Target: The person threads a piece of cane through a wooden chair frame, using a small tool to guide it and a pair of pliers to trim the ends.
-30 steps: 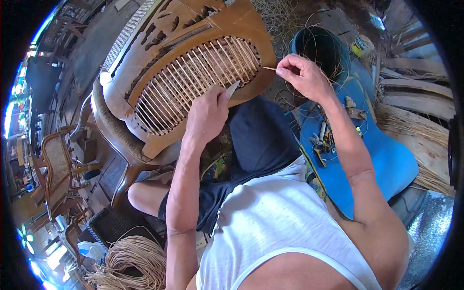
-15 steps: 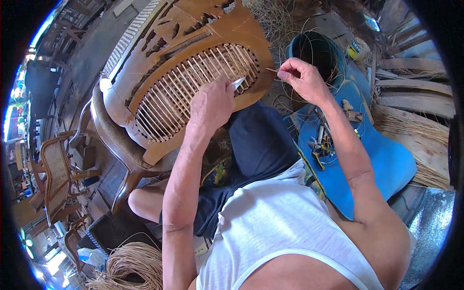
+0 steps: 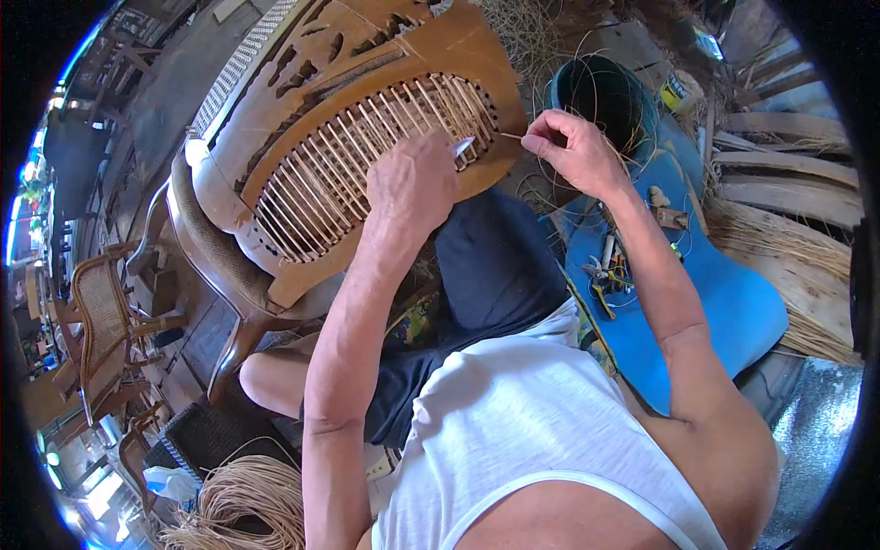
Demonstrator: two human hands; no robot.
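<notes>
A carved wooden chair back with an oval opening lies tilted before me, partly over my knee. Rows of cane strands cross the opening. My left hand is closed over the right part of the oval. From its fingers juts the pale pointed blade of a knife; the handle is hidden in the grip. Off the frame's right edge, my right hand pinches a short thin cane strip, whose free end points left toward the blade without plainly touching it.
To the right stand a dark green bucket and a blue board bearing pliers and small tools. A cane coil lies at the lower left, near a cane-backed chair. Loose strands tangle at the back.
My left hand has shifted slightly right with the knife, bringing the blade closer to the cane strip. My right hand has barely moved. The chair back sits slightly differently in view.
</notes>
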